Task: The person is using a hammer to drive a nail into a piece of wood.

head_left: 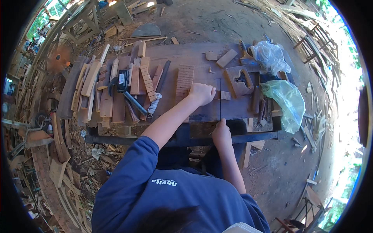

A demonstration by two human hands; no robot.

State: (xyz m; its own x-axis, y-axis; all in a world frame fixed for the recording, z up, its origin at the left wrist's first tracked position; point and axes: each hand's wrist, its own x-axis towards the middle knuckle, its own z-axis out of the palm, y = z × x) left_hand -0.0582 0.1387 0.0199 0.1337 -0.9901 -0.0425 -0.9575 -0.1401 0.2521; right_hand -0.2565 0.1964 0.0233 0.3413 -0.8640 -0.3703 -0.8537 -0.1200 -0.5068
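Note:
My left hand [202, 94] is closed over the worktable [163, 52], beside a wooden board scored with parallel cuts [185, 79]. From under it a small notched wood piece [225, 95] sticks out to the right, apparently held down by the fingers. My right hand [222, 134], at the table's near edge, is wrapped round the end of a thin dark saw-like tool [220, 105]. Its narrow blade points away from me and crosses the small piece. The grip itself is hidden in the hand.
Left on the table lie several wood strips [91, 77], a hammer [134, 101] and a dark boxy device [123, 79]. Right are a hollowed wooden block [239, 80], a paintbrush [246, 54], a clear plastic bag [270, 56] and a greenish bag [285, 103] overhanging the edge. Offcuts litter the ground.

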